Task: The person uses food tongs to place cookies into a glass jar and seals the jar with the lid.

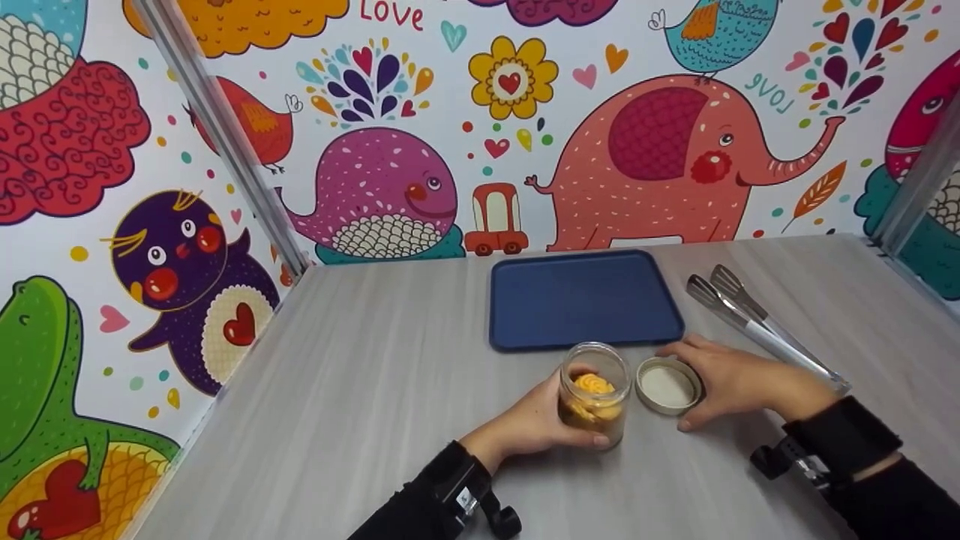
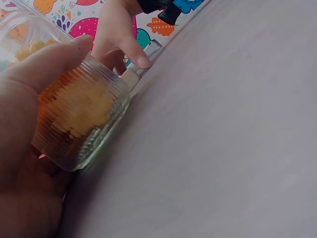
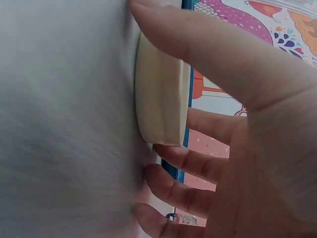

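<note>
Left hand (image 1: 536, 424) grasps the open glass jar (image 1: 594, 394), upright on the grey desk (image 1: 360, 405). Right hand (image 1: 731, 379) curls around the lid (image 1: 667, 386), just beside the jar. Cartoon-patterned walls (image 1: 375, 150) surround.

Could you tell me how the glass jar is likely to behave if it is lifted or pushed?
The jar looks rigid and breakable, being ribbed glass. The ribs probably help the left hand grip it. Open, with yellow food inside and its lid off beside it, it could spill if tipped; on its side it would likely roll.
</note>
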